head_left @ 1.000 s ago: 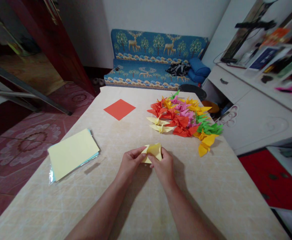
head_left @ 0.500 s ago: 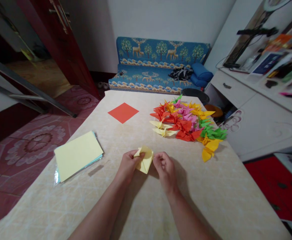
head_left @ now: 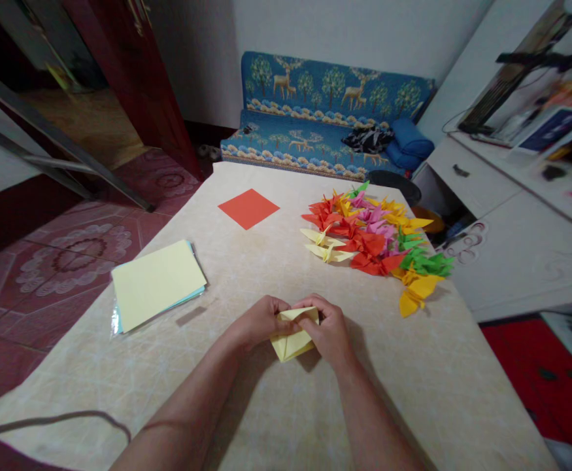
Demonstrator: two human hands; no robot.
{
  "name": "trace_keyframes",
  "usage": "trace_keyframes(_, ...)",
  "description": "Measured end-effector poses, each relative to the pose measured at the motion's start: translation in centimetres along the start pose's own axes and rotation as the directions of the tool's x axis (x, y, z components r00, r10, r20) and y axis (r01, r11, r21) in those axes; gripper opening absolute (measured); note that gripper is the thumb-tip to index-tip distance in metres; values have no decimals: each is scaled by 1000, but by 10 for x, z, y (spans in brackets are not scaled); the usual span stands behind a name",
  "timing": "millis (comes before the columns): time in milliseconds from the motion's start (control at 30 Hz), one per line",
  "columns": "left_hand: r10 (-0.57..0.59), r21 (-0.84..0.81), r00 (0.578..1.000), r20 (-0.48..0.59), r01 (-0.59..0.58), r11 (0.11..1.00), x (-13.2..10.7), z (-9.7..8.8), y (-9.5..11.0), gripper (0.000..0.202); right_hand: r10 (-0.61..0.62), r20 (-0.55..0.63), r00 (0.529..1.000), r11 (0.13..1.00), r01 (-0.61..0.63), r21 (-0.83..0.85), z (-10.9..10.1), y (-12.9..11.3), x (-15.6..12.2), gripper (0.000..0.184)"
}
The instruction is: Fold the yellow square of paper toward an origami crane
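A partly folded yellow paper (head_left: 291,342) lies low over the beige table (head_left: 413,386), pinched from both sides. My left hand (head_left: 261,322) grips its left edge with fingers closed. My right hand (head_left: 329,330) holds its upper right part, fingers curled over the fold. Both hands meet at the paper's top. A pile of folded paper cranes (head_left: 374,239) in red, yellow, pink, orange and green sits beyond my right hand.
A stack of pale yellow sheets (head_left: 157,282) in a clear sleeve lies at the left. A single red square sheet (head_left: 249,208) lies farther back. A blue patterned sofa (head_left: 325,124) stands behind the table, white cabinets (head_left: 506,229) at the right. A dark cable (head_left: 55,422) crosses the near left corner.
Half a second ago my right hand was off the yellow paper; now both hands grip it again, lower and nearer to me. The paper has been turned and folded flatter.
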State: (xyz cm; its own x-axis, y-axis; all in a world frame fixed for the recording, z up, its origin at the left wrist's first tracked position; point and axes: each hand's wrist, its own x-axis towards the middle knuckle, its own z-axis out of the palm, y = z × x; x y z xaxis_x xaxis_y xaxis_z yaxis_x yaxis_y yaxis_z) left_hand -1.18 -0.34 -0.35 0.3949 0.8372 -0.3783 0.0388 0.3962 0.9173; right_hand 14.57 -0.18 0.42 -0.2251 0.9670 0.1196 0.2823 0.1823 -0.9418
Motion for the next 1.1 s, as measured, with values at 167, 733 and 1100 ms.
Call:
trace_keyframes(167, 4, 79, 999, 40, -7, 997, 0, -1, -1, 31, 92, -35, 995, 992, -89, 87, 0, 6, -2, 15)
trace_keyframes(733, -30, 91, 996, 84, 23, 996, -4, 2, 0, 29, 170, -271, 947, 942, -75, 327, 2, 14, -3, 22)
trace_keyframes(1100, -32, 131, 997, 76, 22, 991, -2, 0, -1, 31, -59, -207, 977, 988, 87, 130, -7, 12, 0, 16)
